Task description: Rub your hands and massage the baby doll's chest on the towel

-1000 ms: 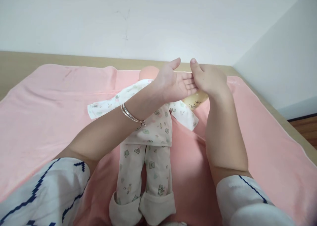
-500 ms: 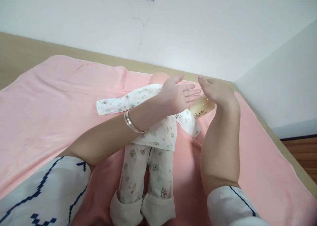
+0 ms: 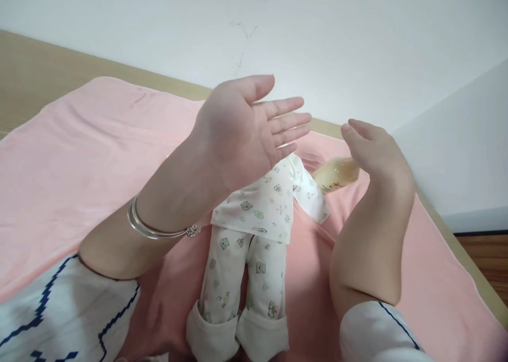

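Note:
My left hand point(image 3: 246, 129) is raised palm up above a doll point(image 3: 254, 229), its fingers stretched out and holding nothing; a silver bangle circles the wrist. The doll lies on its back in a white printed shirt and trousers with rolled cuffs, its head hidden behind my left hand. To the right my right hand point(image 3: 377, 153) hovers with its fingers extended and together, nothing in it. A pale yellow bottle point(image 3: 335, 174) lies on the pink blanket point(image 3: 79, 161) just under and left of my right hand, beside the doll's sleeve.
The pink blanket covers a light wooden surface point(image 3: 35, 60) that runs along a white wall. The surface's right edge point(image 3: 468, 267) drops to a brown wooden floor. My white sleeves with blue patterns fill the bottom corners.
My left hand has lifted toward the camera and away from my right hand, which slid right. The two hands no longer touch. The view has shifted, so the doll's head is now hidden.

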`<state>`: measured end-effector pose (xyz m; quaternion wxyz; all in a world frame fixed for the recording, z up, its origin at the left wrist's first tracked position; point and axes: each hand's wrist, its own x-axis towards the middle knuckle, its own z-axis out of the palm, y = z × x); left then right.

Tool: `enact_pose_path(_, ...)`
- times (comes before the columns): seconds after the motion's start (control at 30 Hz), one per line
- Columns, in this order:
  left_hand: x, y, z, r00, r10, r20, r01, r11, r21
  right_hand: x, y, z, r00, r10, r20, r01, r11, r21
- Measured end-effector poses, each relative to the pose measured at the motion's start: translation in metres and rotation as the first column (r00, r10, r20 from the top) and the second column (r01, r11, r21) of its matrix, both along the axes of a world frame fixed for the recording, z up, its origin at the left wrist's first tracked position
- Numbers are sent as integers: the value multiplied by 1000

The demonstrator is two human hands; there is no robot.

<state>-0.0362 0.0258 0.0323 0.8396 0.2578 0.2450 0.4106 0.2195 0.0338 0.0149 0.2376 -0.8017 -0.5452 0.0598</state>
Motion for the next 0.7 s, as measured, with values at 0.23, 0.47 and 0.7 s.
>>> enact_pose_path(0.23, 13, -28, 2, 998, -62, -6, 61, 997, -50, -85, -32, -13, 902, 380, -203, -301, 893, 334)
enact_pose_path(0.47, 1, -47, 17, 993, -14, -118, 26, 995, 100, -135, -86, -31, 709, 705, -21, -618, 635, 463)
enact_pose_path(0.7, 22, -40, 3, 968, 241, -76, -221, 954, 200, -142, -104, -28, 624, 780, -47, -718, 596, 359)
